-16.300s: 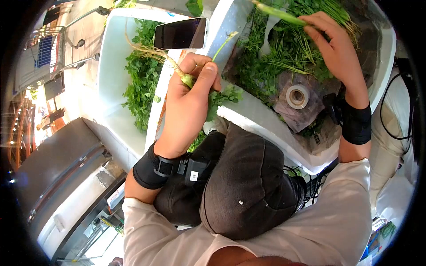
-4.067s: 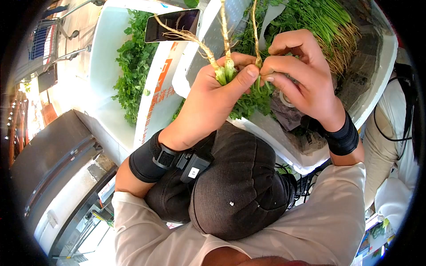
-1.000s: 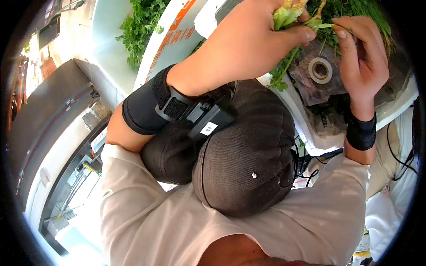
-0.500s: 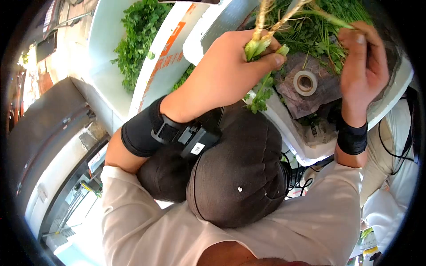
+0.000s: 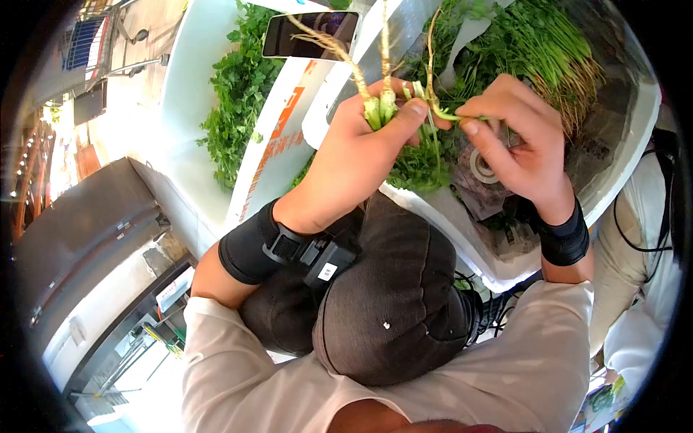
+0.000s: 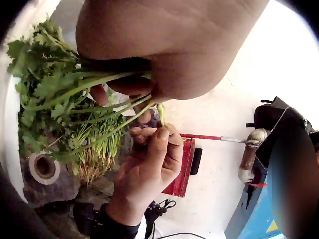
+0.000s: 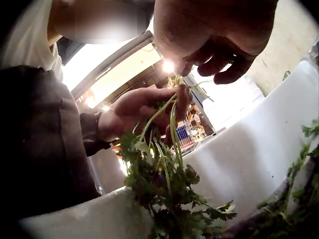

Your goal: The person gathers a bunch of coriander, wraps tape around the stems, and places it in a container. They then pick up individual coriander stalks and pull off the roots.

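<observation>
My left hand (image 5: 354, 155) grips a small bunch of coriander (image 5: 380, 108). Its pale, thin roots point up past the thumb, and its leaves (image 7: 164, 189) hang below the fist. Close beside it, my right hand (image 5: 523, 141) pinches a green stalk (image 5: 451, 115) between thumb and finger, at the base of the rightmost root. In the left wrist view, long coriander stems (image 6: 99, 82) stretch from under the palm, with the fingers of the right hand (image 6: 149, 169) meeting them near the cut end. The right wrist view shows the right hand (image 7: 214, 35) above the bunch.
A white foam box (image 5: 473, 249) in front holds a pile of rooted coriander (image 5: 548, 50) and a tape roll (image 5: 480, 167). On the left, a white bin (image 5: 180, 137) contains leafy coriander (image 5: 234, 108). A phone (image 5: 312, 35) lies across the bin's edge.
Sixteen seconds ago one rooted plant showed in the left hand; now three roots show. Half a second ago the right hand was off to the right with a stalk; it is back beside the bunch.
</observation>
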`<state>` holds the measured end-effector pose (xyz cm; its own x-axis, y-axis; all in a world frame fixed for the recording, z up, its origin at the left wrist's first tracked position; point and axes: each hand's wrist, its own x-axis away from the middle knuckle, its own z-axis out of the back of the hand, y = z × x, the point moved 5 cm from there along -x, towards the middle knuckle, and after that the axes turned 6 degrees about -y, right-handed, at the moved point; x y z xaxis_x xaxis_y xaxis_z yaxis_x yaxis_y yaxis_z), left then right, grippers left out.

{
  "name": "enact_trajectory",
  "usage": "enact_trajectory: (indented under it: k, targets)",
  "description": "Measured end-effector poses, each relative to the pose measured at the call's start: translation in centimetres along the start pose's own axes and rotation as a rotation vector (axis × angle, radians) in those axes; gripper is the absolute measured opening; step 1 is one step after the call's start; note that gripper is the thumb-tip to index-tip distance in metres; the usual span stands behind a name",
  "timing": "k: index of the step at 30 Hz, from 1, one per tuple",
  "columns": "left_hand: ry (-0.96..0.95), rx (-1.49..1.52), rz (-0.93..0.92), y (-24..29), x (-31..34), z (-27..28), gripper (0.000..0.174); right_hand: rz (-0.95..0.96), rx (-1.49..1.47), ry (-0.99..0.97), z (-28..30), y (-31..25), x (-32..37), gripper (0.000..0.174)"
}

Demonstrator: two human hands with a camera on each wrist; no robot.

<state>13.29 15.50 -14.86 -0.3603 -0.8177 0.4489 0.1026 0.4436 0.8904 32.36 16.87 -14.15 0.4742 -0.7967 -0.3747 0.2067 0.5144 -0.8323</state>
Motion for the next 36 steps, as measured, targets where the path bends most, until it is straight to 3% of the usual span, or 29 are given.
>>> enact_trajectory:
  k: [3,13,16,18,21,23,26,27,29,30,34,36]
  targets:
    - [0.062,0.147,0.068,-0.1,0.1,0.2,0.023,0.039,0.032,-0.066,-0.7,0.1,0.0,0.017]
    - [-0.038,0.184,-0.059,0.1,0.0,0.0,0.030,-0.026,0.049,-0.054,-0.9,0.6,-0.1,0.012]
    - [0.017,0.185,-0.084,0.2,-0.1,-0.1,0.037,-0.102,0.057,-0.067,-1.0,1.3,0.2,0.015]
    - [0.302,0.181,-0.184,0.9,0.3,0.7,0.051,-0.091,0.260,0.060,-0.3,1.7,0.0,0.021]
    - [0.368,0.174,-0.242,0.2,0.5,2.3,0.066,-0.232,0.455,0.064,1.2,4.2,1.0,0.025]
    - [0.389,0.180,-0.189,0.0,0.6,2.6,0.061,-0.272,0.516,0.047,2.1,4.9,1.5,0.024]
    - [0.271,0.125,-0.121,-0.3,0.6,2.7,0.053,-0.551,0.600,-0.220,1.8,7.4,2.9,0.029]
    - [0.265,0.120,-0.112,-0.2,0.7,2.6,0.047,-0.556,0.602,-0.221,1.5,8.4,3.5,0.029]
    - [0.252,0.118,-0.105,-0.1,0.7,2.4,0.042,-0.388,0.672,-0.365,-0.5,9.9,5.0,0.034]
    - [0.241,0.133,-0.090,-0.1,0.7,2.3,0.039,-0.545,0.673,-0.452,-1.7,9.9,4.7,0.040]
    - [0.216,0.130,-0.064,0.4,0.6,1.7,0.031,-0.534,0.900,-0.463,-6.0,13.0,6.7,0.045]
    - [0.205,0.108,-0.054,0.6,0.6,1.3,0.031,-0.481,0.847,-0.596,-7.5,13.8,6.9,0.047]
